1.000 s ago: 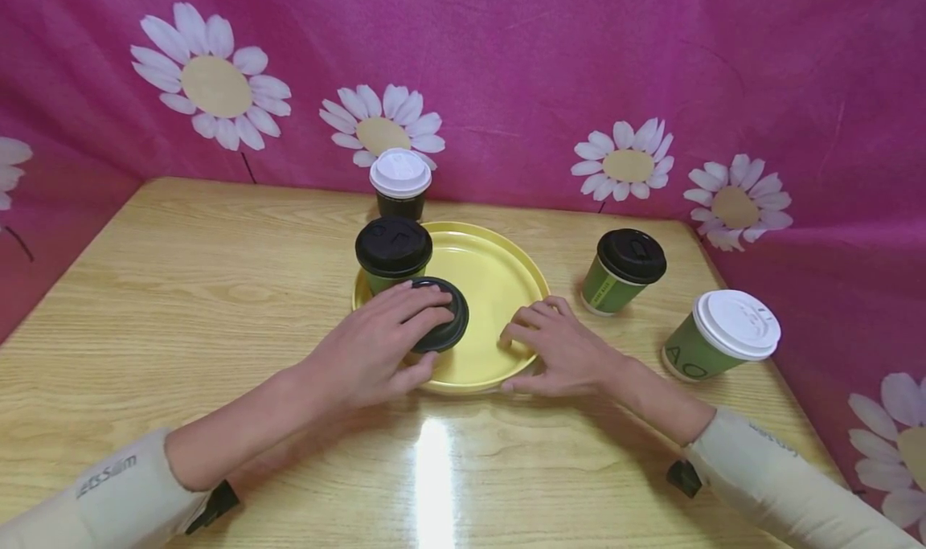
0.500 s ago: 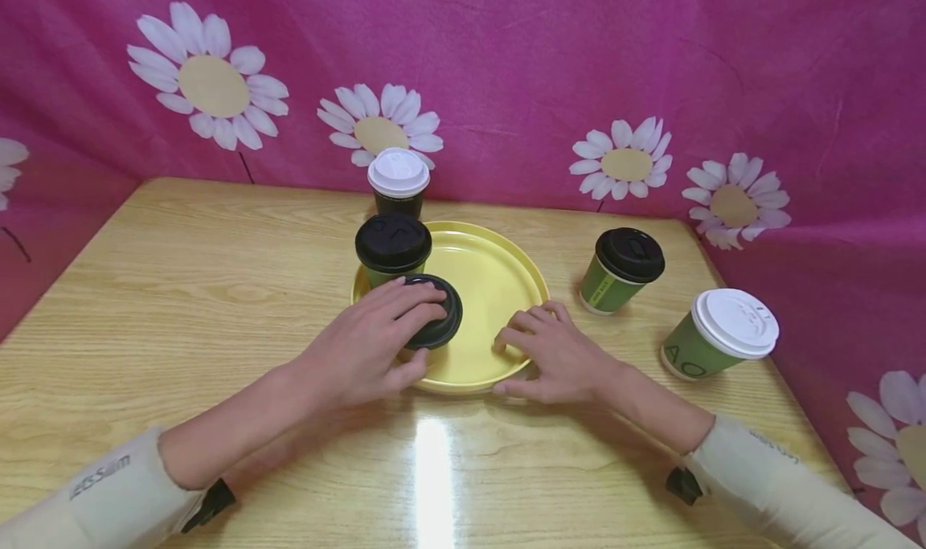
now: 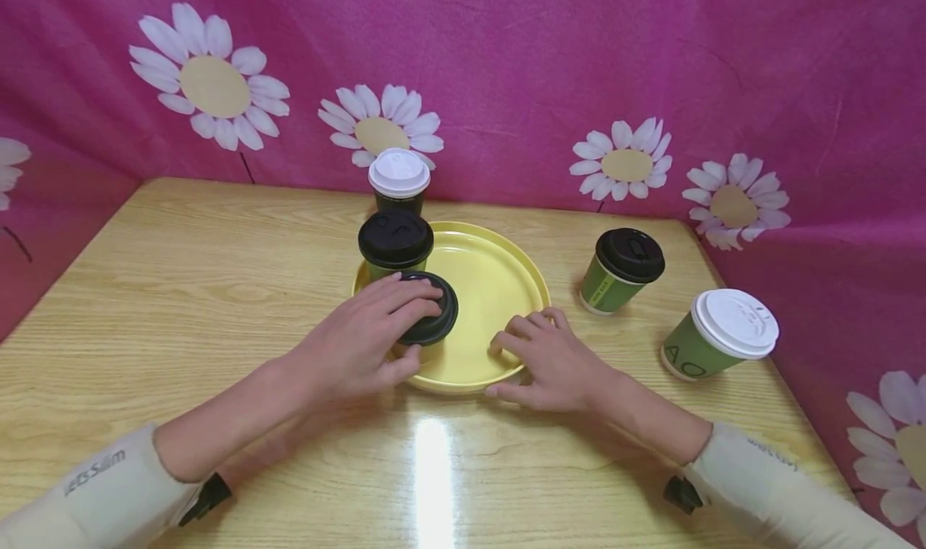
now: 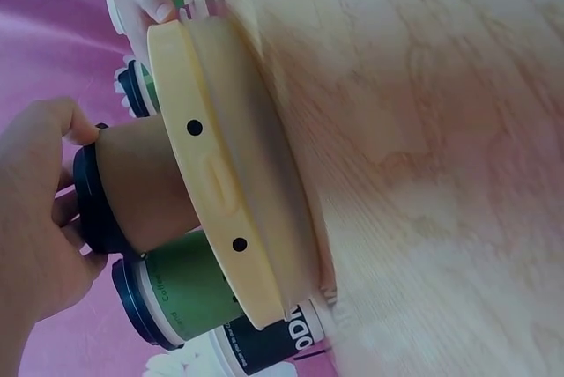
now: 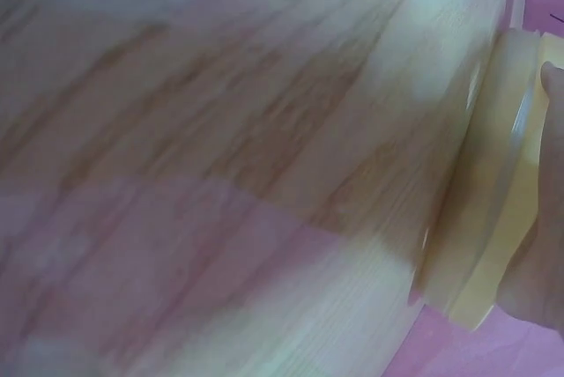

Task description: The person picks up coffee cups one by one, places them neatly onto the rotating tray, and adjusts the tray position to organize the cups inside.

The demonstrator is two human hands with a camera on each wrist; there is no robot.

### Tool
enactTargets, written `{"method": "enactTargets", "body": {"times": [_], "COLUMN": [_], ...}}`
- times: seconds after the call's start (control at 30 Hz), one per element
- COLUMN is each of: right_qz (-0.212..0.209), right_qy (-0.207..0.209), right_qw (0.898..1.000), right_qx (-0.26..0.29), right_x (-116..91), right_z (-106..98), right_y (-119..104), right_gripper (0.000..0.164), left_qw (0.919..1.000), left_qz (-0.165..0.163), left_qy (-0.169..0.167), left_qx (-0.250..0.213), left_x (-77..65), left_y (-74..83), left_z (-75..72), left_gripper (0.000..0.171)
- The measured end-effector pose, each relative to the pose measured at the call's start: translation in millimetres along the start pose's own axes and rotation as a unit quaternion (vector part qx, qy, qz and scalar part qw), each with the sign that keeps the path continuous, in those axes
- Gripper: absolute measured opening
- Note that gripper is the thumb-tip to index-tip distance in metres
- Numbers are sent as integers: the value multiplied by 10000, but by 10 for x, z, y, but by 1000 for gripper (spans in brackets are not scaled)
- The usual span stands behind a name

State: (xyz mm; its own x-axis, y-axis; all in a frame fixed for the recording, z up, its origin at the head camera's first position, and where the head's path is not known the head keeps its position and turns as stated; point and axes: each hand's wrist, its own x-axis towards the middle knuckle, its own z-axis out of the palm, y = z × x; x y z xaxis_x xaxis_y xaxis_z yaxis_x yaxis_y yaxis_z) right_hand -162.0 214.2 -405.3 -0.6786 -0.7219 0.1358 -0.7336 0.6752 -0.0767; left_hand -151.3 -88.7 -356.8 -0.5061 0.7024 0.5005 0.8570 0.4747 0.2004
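My left hand (image 3: 354, 336) grips a brown paper cup (image 4: 145, 179) from above, fingers around its black lid (image 3: 436, 329). The cup is upright over the left front of a round yellow tray (image 3: 495, 292). Right behind it on the tray is a green paper cup (image 4: 181, 284) with a black lid (image 3: 395, 238). My right hand (image 3: 553, 366) holds the tray's front right rim, fingers curled over the edge and thumb on the outside. In the right wrist view, part of that hand (image 5: 546, 245) shows against the tray's side wall (image 5: 489, 192).
Behind the tray stands a dark cup with a white lid (image 3: 399, 183). Toward the right of the wooden table (image 3: 217, 268) are a green cup with a black lid (image 3: 622, 272) and another with a white lid (image 3: 719, 336). A pink flowered cloth (image 3: 506, 67) hangs behind.
My left hand and the brown cup have shifted slightly left and back, close to the green cup on the tray. My right hand has slid slightly left and toward me along the rim.
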Motion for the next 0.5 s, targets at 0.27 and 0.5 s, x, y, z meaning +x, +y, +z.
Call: {"method": "enactTargets", "body": {"times": [0.27, 0.5], "right_qz": [122, 183], "right_qy": [53, 128], "right_qw": [9999, 9997], "right_qx": [-32, -66], "right_x": [-4, -5], "right_z": [5, 6], "right_y": [-77, -132], "right_gripper": [52, 51], "left_qw": [9998, 9998], "left_qz": [-98, -67], "left_qy": [-94, -30], "left_qx": [-109, -185], "left_x": [-14, -21], "left_y": [-24, -50], "left_z": [-27, -33], "left_gripper": [35, 34]}}
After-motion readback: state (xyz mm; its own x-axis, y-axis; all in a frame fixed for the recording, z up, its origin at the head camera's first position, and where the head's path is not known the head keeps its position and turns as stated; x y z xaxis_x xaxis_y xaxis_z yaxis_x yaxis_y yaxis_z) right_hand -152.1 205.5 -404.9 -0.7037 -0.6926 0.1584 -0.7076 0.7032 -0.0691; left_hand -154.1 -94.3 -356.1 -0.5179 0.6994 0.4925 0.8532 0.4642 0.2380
